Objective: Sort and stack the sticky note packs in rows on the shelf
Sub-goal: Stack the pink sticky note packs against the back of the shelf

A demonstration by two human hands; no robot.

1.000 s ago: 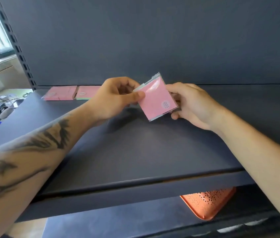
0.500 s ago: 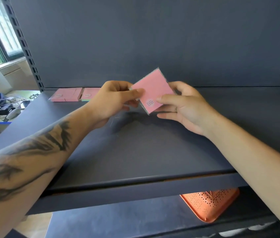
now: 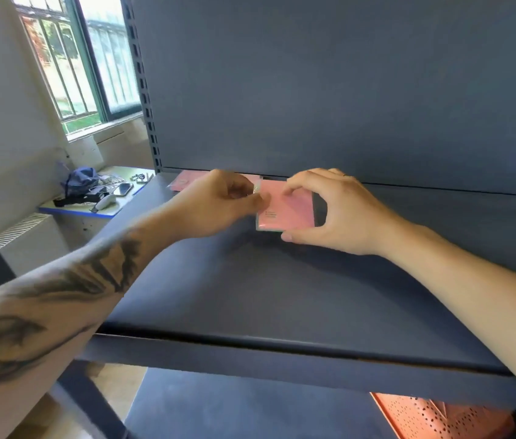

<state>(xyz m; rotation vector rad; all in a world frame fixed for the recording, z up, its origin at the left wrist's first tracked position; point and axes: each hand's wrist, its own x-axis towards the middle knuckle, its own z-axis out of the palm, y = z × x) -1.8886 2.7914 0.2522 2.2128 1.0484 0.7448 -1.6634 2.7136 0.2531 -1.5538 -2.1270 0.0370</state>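
STEP: placing pink sticky note pack (image 3: 285,209) in back row | GRIP: left hand (image 3: 215,204) and right hand (image 3: 332,210) pinch its edges, pack low over shelf (image 3: 250,296), beside placed packs (image 3: 184,182) | NEXT: likely set flush, release.

At far left we see a barred, green-framed window (image 3: 92,64). Below it, a low blue-edged table (image 3: 76,209) holds a crumpled dark blue cloth (image 3: 79,182) and a smartphone (image 3: 123,189). Low at near right sits a perforated orange plastic tray (image 3: 434,418).
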